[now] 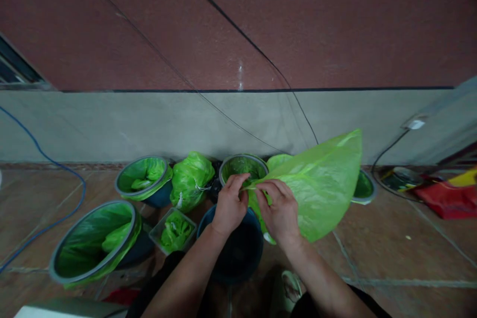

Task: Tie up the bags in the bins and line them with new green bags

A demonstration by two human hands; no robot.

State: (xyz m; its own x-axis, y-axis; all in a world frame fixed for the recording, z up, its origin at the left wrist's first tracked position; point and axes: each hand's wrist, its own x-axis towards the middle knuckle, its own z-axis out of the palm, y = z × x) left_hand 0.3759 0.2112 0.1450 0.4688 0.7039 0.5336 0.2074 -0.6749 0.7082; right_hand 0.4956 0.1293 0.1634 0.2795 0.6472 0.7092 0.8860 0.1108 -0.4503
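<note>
And your left hand (231, 206) and right hand (278, 208) pinch the green bag (320, 189) by its edge, blue bucket (242, 256) below the grip!

At lower right, the tiled floor (395, 258) gives a hand room to pass. Right of centre, the spread green bag (320, 184) blocks the way to the wall (372, 119); a large lined bin (78, 238) obstructs the lower left.

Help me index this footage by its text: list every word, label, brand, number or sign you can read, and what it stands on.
None can be read.
Green bag in the fingers, blue bin: no lettering shows.
Wall marks: pale streaks, not letters.
White fitting: too small to tell.
Red item: too blurred to tell.
</note>
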